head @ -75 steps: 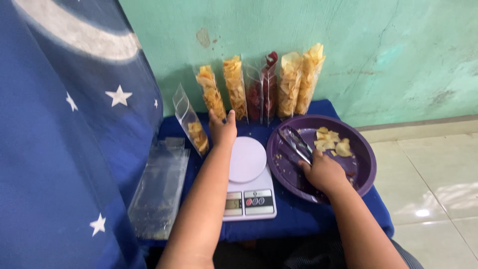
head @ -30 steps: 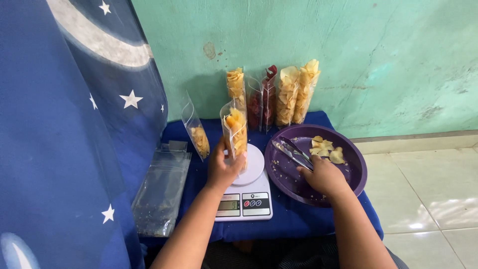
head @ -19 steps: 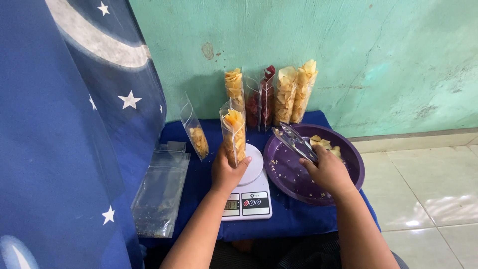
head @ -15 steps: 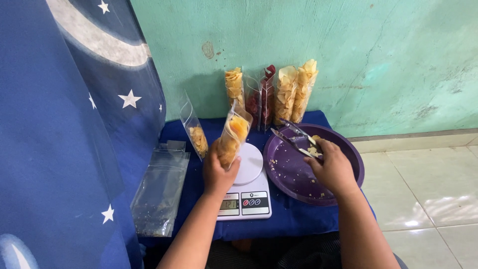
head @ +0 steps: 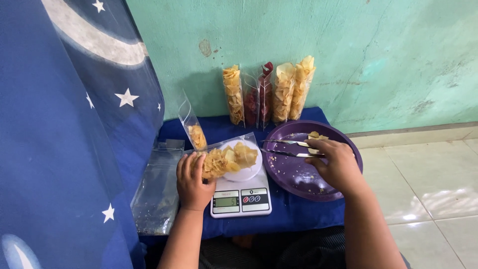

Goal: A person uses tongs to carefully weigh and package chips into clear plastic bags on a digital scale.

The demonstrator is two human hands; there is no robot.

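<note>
My left hand [head: 191,179] grips a clear bag of yellow chips [head: 226,158], tipped on its side with its open end over the white pan of a small digital scale [head: 241,198]. My right hand [head: 337,164] holds metal tongs [head: 289,148] over a purple plate [head: 298,174]. The tongs point left toward the bag's mouth. A few chip pieces [head: 316,135] lie at the plate's far rim.
Several filled chip bags [head: 284,92], one with red chips [head: 259,99], lean on the green wall. A partly filled bag [head: 194,130] stands at left. Empty clear bags [head: 159,194] lie beside the scale. A blue star-patterned cloth [head: 64,134] hangs left; tiled floor at right.
My left hand took a chip bag from the wall row, brought it upright over the scale, then tipped it sideways. My right hand lifted the tongs from the plate toward the bag.
</note>
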